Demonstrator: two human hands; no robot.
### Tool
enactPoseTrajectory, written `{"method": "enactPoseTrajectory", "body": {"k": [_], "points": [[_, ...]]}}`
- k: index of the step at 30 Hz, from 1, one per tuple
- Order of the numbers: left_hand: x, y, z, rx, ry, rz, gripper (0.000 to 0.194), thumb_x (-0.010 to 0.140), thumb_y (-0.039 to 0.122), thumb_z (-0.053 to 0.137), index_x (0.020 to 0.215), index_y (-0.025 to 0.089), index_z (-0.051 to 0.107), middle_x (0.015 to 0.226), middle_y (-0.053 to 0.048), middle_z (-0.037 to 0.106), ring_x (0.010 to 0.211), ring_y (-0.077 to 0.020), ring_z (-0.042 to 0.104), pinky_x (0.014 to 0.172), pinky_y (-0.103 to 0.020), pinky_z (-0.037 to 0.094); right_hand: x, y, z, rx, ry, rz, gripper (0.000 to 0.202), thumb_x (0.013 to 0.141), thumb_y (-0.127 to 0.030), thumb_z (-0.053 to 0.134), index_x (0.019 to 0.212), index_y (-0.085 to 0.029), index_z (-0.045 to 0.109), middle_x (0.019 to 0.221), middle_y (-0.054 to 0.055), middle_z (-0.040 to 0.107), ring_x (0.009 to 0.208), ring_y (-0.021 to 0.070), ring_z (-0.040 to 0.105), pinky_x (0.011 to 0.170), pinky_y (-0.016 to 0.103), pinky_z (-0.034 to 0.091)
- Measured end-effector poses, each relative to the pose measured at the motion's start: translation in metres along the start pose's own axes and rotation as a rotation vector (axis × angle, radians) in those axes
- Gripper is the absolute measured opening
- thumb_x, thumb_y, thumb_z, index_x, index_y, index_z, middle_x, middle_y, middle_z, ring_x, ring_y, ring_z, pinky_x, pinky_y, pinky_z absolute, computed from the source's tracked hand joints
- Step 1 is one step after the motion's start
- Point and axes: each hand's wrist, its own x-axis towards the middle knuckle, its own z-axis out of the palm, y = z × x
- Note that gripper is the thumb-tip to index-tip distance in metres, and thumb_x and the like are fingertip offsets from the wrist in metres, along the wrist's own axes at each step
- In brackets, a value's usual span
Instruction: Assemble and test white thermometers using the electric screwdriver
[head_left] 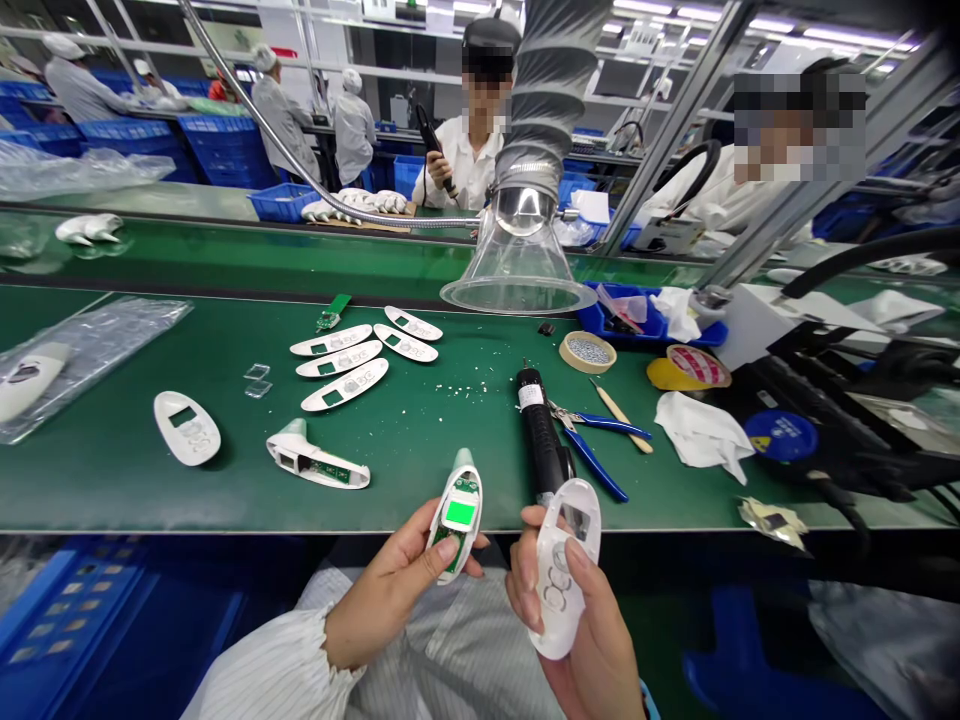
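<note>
My left hand [397,585] is closed around a white device body [459,512] with a bare green circuit board and a small screen lit bright green. Close by on the right, my right hand [574,610] grips a white oval cover [559,590] with a window at its top and button outlines below. The two parts are apart, at the table's front edge. Behind the cover lies a black electric screwdriver [536,425]. Left of my hands, an open device half [319,460] and a loose cover [187,428] rest on the green mat [420,450].
Several white covers [345,385] and two clear lenses [257,380] lie mid-left. Blue-handled cutters [596,465], a round tub of screws [587,351] and a white cloth [701,435] sit right. A clear extraction hood [517,270] hangs above. People work across the bench.
</note>
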Motion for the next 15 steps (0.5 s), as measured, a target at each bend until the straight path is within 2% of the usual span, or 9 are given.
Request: {"method": "enactPoseTrajectory", "body": {"k": [15], "points": [[-0.0003,-0.0003,0.0001,-0.040,0.006,-0.007,0.031,0.085,0.032,0.047,0.115,0.024,0.047,0.104,-0.003,0.057,0.086,-0.0121,0.054,0.083,-0.027,0.035,-0.0004,-0.0014,0.0023,-0.004,0.002,-0.009,0.029,0.082,-0.042,0.048,0.100,-0.019,0.052,0.061,-0.001,0.046,0.045,0.0060,0.034,0.046,0.020,0.028]]}}
